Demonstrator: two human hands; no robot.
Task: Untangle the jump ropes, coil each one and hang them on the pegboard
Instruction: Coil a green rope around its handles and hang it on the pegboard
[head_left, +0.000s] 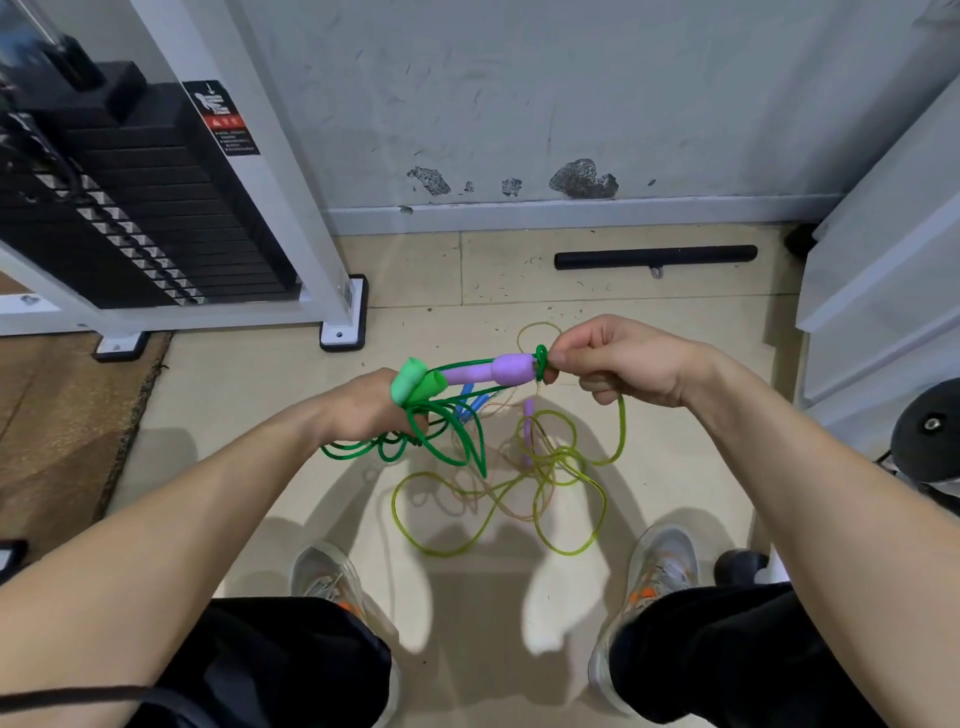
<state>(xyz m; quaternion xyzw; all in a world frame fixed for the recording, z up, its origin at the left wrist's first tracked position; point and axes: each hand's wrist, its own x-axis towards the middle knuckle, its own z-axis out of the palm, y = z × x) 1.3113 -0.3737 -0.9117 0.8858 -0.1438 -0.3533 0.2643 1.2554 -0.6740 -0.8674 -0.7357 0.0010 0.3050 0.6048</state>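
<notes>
My left hand (371, 402) grips two light green handles (415, 382) and a bundle of dark green rope loops (452, 434) that hang below it. A purple handle (496, 370) lies level between my hands. My right hand (618, 364) pinches a green rope knot (541, 359) at the purple handle's right end. A yellow-green rope (550, 499) trails from my right hand down to a tangle on the floor, mixed with a thin orange rope (478, 491). A blue handle (475, 402) and a second purple handle (529, 431) lie in the tangle below.
A weight-stack machine (145, 218) with a white frame stands at the left, its feet on the tiles. A black bar (654, 257) lies by the wall. White panels (883, 249) stand at the right, a black round weight (930, 431) below them. My shoes (665, 561) flank the tangle.
</notes>
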